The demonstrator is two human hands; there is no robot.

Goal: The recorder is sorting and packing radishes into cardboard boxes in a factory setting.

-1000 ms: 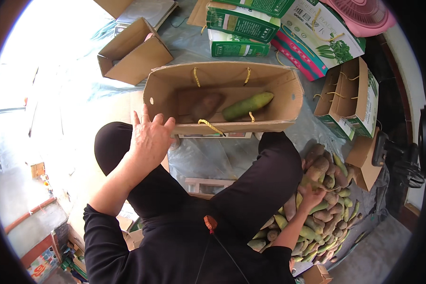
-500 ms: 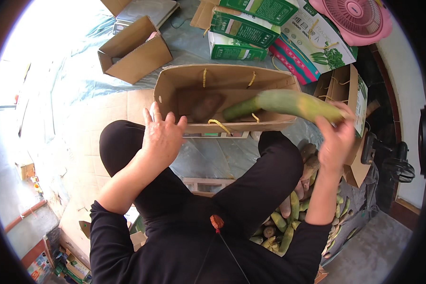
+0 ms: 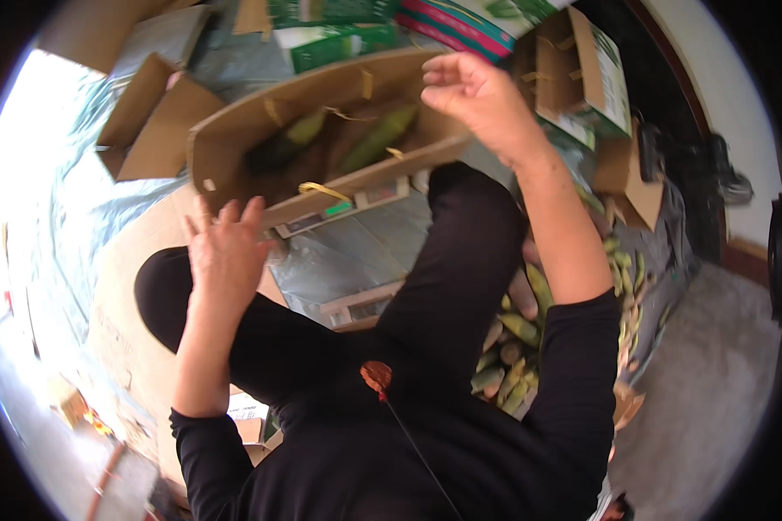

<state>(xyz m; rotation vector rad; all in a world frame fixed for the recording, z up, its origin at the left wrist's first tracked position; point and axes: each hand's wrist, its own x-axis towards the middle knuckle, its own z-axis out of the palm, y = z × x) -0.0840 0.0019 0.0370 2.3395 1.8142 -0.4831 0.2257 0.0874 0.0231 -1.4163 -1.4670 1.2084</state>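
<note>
Person's sitting on the floor, knees apart, w/ a long open box point(image 3: 417, 172) set crosswise in front, tilted a bit in view. R hand point(image 3: 478, 95) is up over the box's R end, fingers loosely bent & pointing L, thumb side toward the near wall; grip's part open, nothing in it that I can see. Can't tell if it's touching the rim. L hand point(image 3: 223, 247) is at the near L corner, fingers spread wide, no hold on anything; fingertips right by the wall, contact unclear.

Inside the box: two long green veg, one dark w/ a pale tip point(image 3: 304, 130) toward the L, other point(image 3: 381, 139) nearer the R, both lying at a slant. Brownish patch btwn them, too blurry to call. Yellow cord point(image 3: 321, 191) loops over the near wall.

Pile of veg point(image 3: 523, 328), green & brown, is on the floor by the R knee, partly behind the R arm. Small brown box point(image 3: 169, 130) stands off L, green cartons point(image 3: 334, 43) beyond, more boxes point(image 3: 604, 78) over R.
</note>
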